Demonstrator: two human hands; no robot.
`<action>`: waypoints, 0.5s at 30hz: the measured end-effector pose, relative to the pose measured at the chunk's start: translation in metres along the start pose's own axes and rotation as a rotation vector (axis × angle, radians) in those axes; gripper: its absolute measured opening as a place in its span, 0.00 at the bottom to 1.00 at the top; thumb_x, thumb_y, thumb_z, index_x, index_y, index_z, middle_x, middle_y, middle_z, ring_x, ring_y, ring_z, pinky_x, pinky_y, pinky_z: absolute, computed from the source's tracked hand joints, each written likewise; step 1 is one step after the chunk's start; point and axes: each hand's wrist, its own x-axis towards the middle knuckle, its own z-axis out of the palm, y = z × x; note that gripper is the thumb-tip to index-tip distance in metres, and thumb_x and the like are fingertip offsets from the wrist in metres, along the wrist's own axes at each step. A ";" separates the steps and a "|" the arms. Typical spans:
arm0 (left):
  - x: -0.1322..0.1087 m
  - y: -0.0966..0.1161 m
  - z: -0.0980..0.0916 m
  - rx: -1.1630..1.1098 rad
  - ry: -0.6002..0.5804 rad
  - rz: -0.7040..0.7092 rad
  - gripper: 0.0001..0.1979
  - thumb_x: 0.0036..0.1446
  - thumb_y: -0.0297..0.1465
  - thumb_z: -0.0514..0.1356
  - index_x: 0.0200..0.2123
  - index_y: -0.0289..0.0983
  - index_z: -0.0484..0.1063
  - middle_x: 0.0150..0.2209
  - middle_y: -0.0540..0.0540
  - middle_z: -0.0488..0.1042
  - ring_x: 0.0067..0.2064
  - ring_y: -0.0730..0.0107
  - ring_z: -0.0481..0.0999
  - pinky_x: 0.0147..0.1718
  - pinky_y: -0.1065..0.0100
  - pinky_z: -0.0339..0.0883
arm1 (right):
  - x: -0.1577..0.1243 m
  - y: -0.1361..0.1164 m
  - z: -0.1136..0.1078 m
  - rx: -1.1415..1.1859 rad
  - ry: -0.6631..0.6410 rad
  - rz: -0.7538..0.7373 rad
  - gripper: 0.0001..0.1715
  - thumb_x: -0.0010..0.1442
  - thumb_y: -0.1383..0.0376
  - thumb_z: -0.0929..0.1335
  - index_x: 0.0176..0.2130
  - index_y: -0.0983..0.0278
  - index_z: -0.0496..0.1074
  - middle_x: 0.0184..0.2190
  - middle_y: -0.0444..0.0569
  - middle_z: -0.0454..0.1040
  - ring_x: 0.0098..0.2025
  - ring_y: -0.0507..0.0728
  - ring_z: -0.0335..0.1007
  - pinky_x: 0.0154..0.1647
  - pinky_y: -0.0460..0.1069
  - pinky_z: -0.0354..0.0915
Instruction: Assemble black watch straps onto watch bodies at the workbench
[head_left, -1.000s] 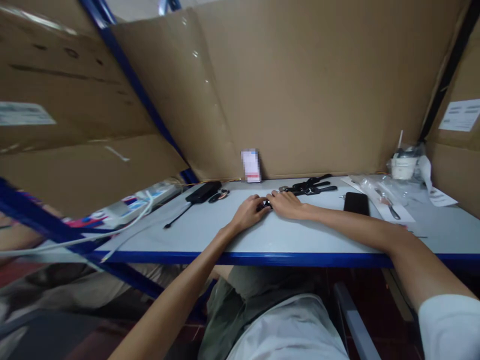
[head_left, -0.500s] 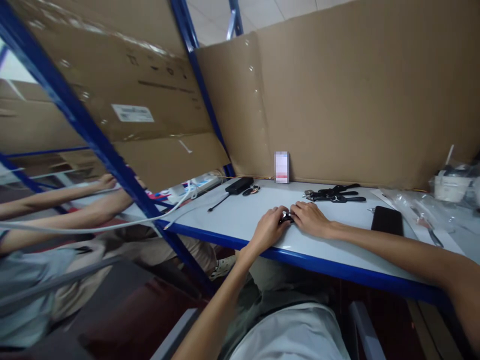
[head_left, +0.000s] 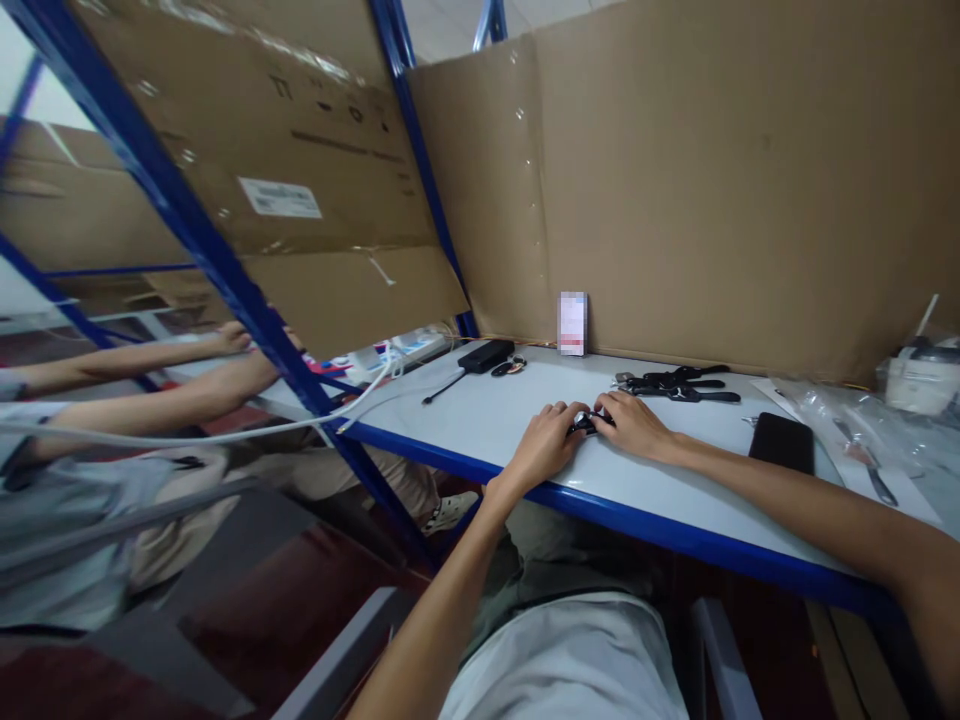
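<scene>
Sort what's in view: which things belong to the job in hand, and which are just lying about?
In the job:
small shiny black object, held between left grip and right grip
perhaps black straps, nearby

Apparently lying about:
black box
dark flat slab
clear wrapping
white tub

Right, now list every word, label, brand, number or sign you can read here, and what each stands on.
Nothing can be read with certainty.
White label on the left cardboard: print too blurred.
Dark printed marks on the same cardboard: too blurred.
Screen of the phone standing at the back: pixelated, unreadable.
</scene>
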 end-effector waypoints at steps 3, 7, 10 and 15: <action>0.000 0.001 -0.001 0.003 -0.011 -0.008 0.16 0.64 0.31 0.55 0.55 0.41 0.67 0.43 0.42 0.73 0.46 0.56 0.70 0.47 0.59 0.64 | 0.000 0.002 0.003 -0.014 0.019 -0.001 0.09 0.67 0.64 0.66 0.43 0.67 0.73 0.37 0.52 0.75 0.41 0.57 0.69 0.44 0.49 0.61; 0.000 0.004 -0.002 0.023 -0.027 -0.026 0.16 0.64 0.32 0.55 0.55 0.42 0.67 0.44 0.42 0.73 0.47 0.55 0.71 0.46 0.59 0.64 | 0.000 0.004 0.004 -0.083 0.006 -0.041 0.11 0.69 0.64 0.64 0.41 0.68 0.74 0.38 0.54 0.75 0.43 0.58 0.69 0.47 0.51 0.62; 0.001 0.005 -0.002 0.052 -0.042 -0.038 0.16 0.65 0.32 0.54 0.55 0.42 0.66 0.45 0.41 0.73 0.49 0.54 0.71 0.46 0.59 0.64 | 0.000 0.001 0.002 -0.145 -0.025 -0.070 0.13 0.71 0.65 0.63 0.41 0.69 0.73 0.39 0.55 0.74 0.44 0.59 0.69 0.49 0.52 0.62; 0.002 0.005 0.000 0.066 -0.051 -0.052 0.16 0.64 0.31 0.54 0.55 0.41 0.65 0.46 0.41 0.72 0.50 0.53 0.71 0.46 0.58 0.64 | 0.000 -0.006 -0.002 -0.201 -0.064 -0.070 0.13 0.71 0.65 0.61 0.42 0.70 0.73 0.40 0.57 0.74 0.45 0.59 0.69 0.49 0.52 0.62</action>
